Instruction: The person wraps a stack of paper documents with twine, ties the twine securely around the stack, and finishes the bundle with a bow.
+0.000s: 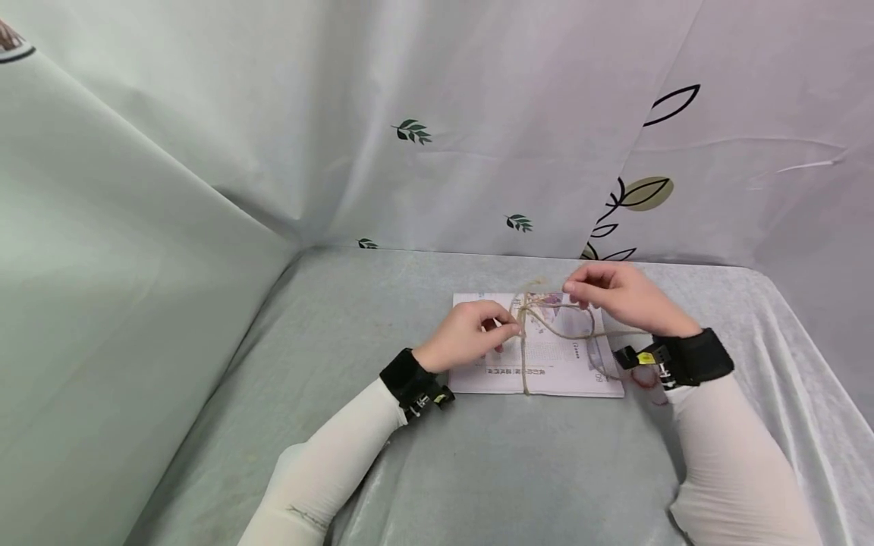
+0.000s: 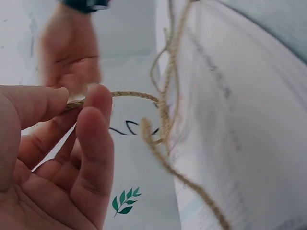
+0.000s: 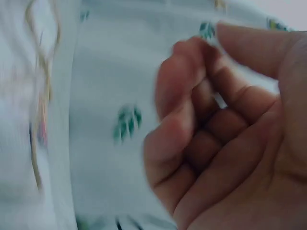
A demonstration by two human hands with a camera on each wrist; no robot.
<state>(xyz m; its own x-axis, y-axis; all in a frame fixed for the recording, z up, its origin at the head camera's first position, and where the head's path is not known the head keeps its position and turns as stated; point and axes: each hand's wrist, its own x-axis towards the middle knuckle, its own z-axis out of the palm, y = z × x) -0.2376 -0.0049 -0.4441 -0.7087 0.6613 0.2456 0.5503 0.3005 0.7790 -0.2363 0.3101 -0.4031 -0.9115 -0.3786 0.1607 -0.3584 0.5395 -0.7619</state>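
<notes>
A flat stack of printed paper (image 1: pixel 563 368) lies on the cloth-covered table, with brown twine (image 1: pixel 524 364) running across it and knotted near its far edge. My left hand (image 1: pixel 473 334) pinches a piece of the twine (image 2: pixel 134 94) between thumb and fingertips, just left of the knot. Over the stack's far right corner is my right hand (image 1: pixel 631 297), its fingers loosely bent. Nothing shows between those fingers (image 3: pixel 175 86) in the right wrist view. A loose twine end (image 2: pixel 146 127) sticks out by the knot, and long strands trail rightward over the paper.
A thin reddish cord (image 1: pixel 643 379) lies by the right wrist, partly hidden under its black strap (image 1: pixel 693 356). Pale leaf-printed fabric (image 1: pixel 471 91) hangs behind the table (image 1: pixel 328 341) and along its left side.
</notes>
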